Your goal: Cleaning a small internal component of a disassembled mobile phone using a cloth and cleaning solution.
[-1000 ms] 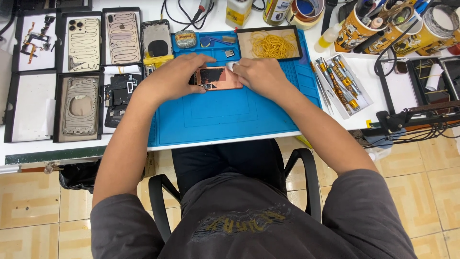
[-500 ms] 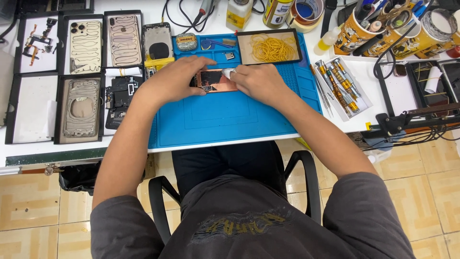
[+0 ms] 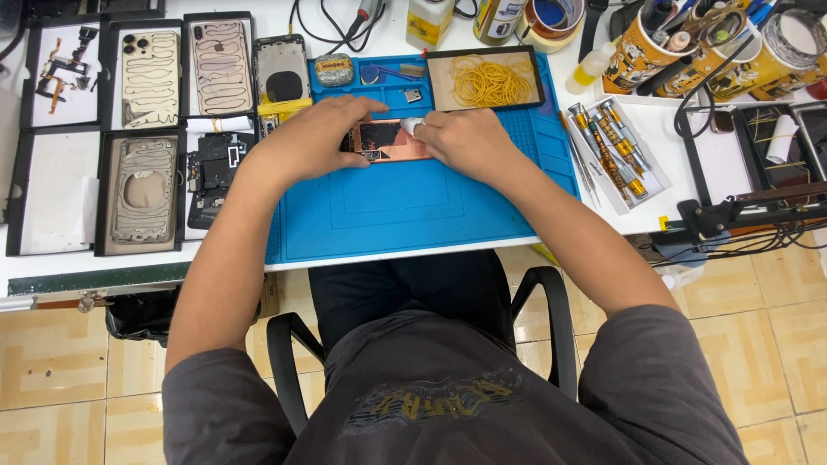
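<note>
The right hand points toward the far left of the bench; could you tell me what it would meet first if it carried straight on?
The right hand already rests on the copper-coloured phone part. Past it, probably the left hand's fingers come first, though depth is unclear.

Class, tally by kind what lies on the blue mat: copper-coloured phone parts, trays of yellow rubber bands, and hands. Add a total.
Copper-coloured phone part: 1
Tray of yellow rubber bands: 1
Hands on the blue mat: 2, the left hand and right hand
Total: 4
</note>
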